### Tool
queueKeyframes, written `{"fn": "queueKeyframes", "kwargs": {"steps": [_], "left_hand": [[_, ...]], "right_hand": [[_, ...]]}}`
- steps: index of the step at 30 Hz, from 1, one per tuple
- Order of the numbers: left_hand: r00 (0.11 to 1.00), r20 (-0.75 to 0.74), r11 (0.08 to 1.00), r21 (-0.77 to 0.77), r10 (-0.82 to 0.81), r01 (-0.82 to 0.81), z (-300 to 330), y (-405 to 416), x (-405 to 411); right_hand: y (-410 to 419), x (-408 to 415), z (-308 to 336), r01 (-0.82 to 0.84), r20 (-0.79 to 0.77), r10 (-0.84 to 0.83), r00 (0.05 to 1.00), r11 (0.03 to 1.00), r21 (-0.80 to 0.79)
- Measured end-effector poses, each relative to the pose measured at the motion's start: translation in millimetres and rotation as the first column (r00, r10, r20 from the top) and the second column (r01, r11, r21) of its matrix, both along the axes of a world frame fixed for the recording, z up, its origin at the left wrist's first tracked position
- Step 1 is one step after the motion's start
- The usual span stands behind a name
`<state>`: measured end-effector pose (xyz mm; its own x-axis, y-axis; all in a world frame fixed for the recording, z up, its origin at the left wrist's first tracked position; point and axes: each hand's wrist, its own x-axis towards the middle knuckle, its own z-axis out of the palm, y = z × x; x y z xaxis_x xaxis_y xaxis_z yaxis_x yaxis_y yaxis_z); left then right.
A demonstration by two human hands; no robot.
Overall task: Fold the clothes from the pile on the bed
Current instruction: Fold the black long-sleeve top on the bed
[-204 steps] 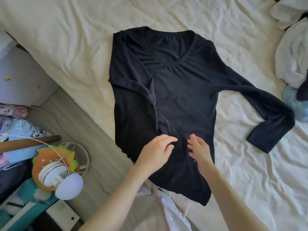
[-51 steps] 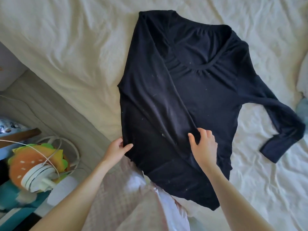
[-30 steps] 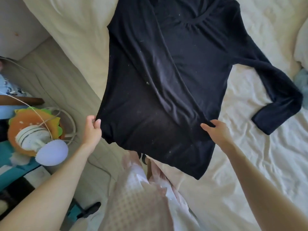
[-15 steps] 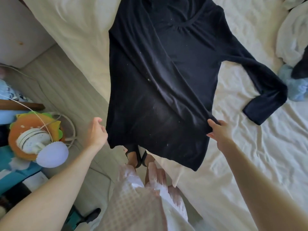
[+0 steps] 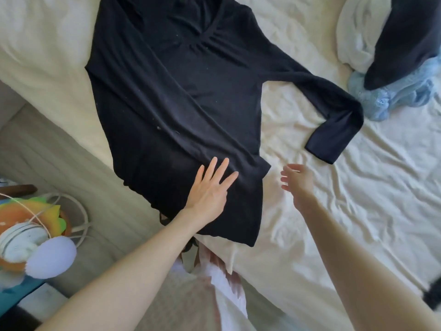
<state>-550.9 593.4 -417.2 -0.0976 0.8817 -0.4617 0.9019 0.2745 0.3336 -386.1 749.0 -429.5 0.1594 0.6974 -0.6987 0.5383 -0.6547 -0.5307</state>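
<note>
A black long-sleeved top [image 5: 171, 91] lies flat on the cream bed sheet [image 5: 358, 199], its hem hanging a little over the bed's edge. One sleeve is folded across the body; the other sleeve [image 5: 331, 120] stretches out to the right. My left hand [image 5: 210, 187] rests flat on the lower part of the top with straight, spread fingers. My right hand [image 5: 296, 181] hovers over the bare sheet just right of the hem, fingers loosely bent, holding nothing.
A pile of clothes, white [image 5: 358, 37], dark [image 5: 405, 39] and light blue [image 5: 393, 91], lies at the upper right of the bed. On the floor at the left sit a burger-shaped toy [image 5: 31, 211], a small white fan [image 5: 21, 242] and a cable.
Both hands have let go of the hem they were holding up. The top has dropped flat onto the bed. My left hand now lies on it; my right hand has moved off onto the sheet side.
</note>
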Motion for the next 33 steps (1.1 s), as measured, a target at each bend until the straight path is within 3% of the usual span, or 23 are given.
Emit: {"fn": "queueKeyframes", "kwargs": {"steps": [4,7,12,14,16,18,19,20,21,23,24,25,26,28,30,33], "left_hand": [[0.988,-0.030,0.976,-0.165,-0.150,0.143,-2.7,16.2,21.0],[0.988,0.007,0.950,-0.275,-0.152,0.148,-7.6,22.2,22.2],[0.984,0.140,0.918,-0.366,-0.110,0.155,-10.7,40.3,8.8],[0.979,0.197,0.904,-0.407,-0.053,0.131,-8.5,47.9,5.9],[0.969,0.245,0.899,-0.429,0.026,0.084,-2.9,56.2,4.8],[0.932,0.295,0.899,-0.432,0.211,-0.066,4.8,67.7,3.6],[0.865,0.332,0.873,-0.441,0.377,-0.211,10.9,73.4,2.8],[0.721,0.393,0.800,-0.466,0.570,-0.378,18.6,78.4,1.9],[0.483,0.480,0.681,-0.519,0.732,-0.517,26.9,83.9,1.0],[-0.023,0.592,0.470,-0.664,0.806,-0.582,35.7,89.9,-3.6],[-0.169,0.603,0.433,-0.714,0.780,-0.550,38.4,90.4,-6.9],[-0.227,0.608,0.436,-0.738,0.761,-0.515,42.2,91.1,-9.4],[-0.207,0.607,0.454,-0.741,0.767,-0.494,43.8,91.4,-10.5],[-0.112,0.569,0.435,-0.728,0.815,-0.530,42.2,90.6,-8.6],[-0.032,0.483,0.366,-0.703,0.875,-0.610,38.5,89.5,-5.1],[0.178,0.421,0.421,-0.604,0.889,-0.676,27.5,83.2,-2.1]], "right_hand": [[35.8,36.8,-3.6,0.254,0.132,-0.259,0.957,0.966,0.053],[65.7,59.4,-9.2,0.311,0.143,-0.320,0.937,0.947,0.085],[108.9,69.8,-13.5,0.458,-0.071,-0.463,0.884,0.886,-0.075],[114.8,65.4,-10.9,0.512,-0.146,-0.516,0.844,0.856,-0.068],[116.7,53.6,-1.5,0.517,-0.159,-0.503,0.850,0.853,0.069],[107.2,37.5,14.1,0.247,0.031,-0.275,0.961,0.904,0.349],[95.8,28.5,23.0,0.042,0.145,-0.127,0.981,0.875,0.482],[80.1,18.6,31.7,-0.155,0.213,0.030,0.977,0.787,0.597],[60.4,8.1,39.8,-0.325,0.261,0.197,0.945,0.659,0.678],[17.8,-10.4,50.9,-0.582,0.358,0.509,0.783,0.395,0.711],[-1.7,-17.2,53.4,-0.662,0.370,0.638,0.675,0.303,0.686],[-18.2,-21.4,53.3,-0.714,0.346,0.740,0.576,0.251,0.654],[-31.2,-23.7,52.1,-0.746,0.288,0.812,0.508,0.248,0.618],[-46.0,-21.3,45.9,-0.775,0.130,0.860,0.493,0.366,0.516],[-49.3,-15.0,39.2,-0.755,0.013,0.811,0.585,0.538,0.376],[-39.0,-5.7,31.9,-0.565,-0.053,0.583,0.811,0.803,0.187]]}}
